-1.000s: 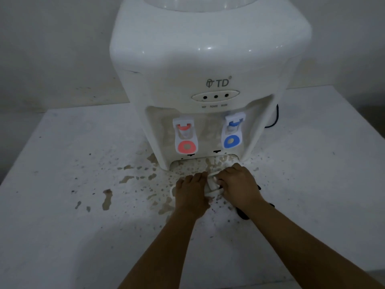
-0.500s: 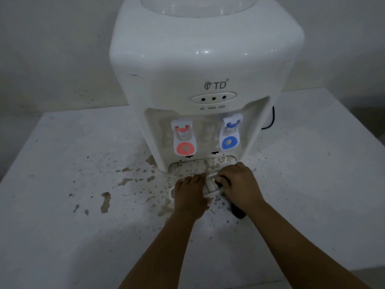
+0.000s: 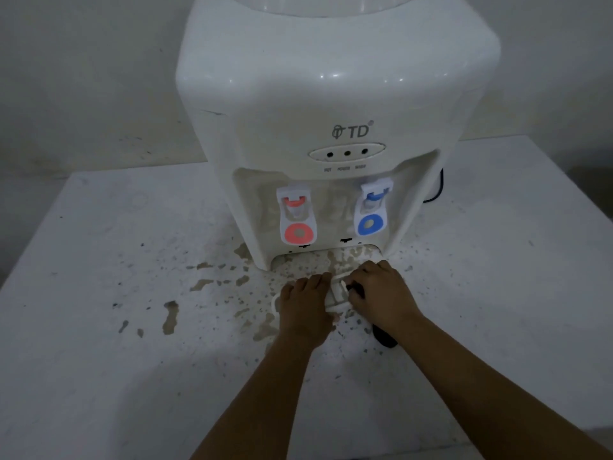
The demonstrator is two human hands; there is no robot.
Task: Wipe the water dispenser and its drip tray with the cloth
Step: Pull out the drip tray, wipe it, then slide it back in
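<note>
We see the white plastic tabletop water dispenser (image 3: 335, 104) standing on the stained white bench (image 3: 99, 376), its 2 taps, red (image 3: 297, 220) and blue (image 3: 371, 214), facing us. Just in front of its base, our left hand (image 3: 303, 310) rests fingers-down on the small white plastic drip tray (image 3: 336, 295), while our right hand (image 3: 381, 298) has its grip curled around a dark cloth (image 3: 384, 336) touching that tray.
</note>
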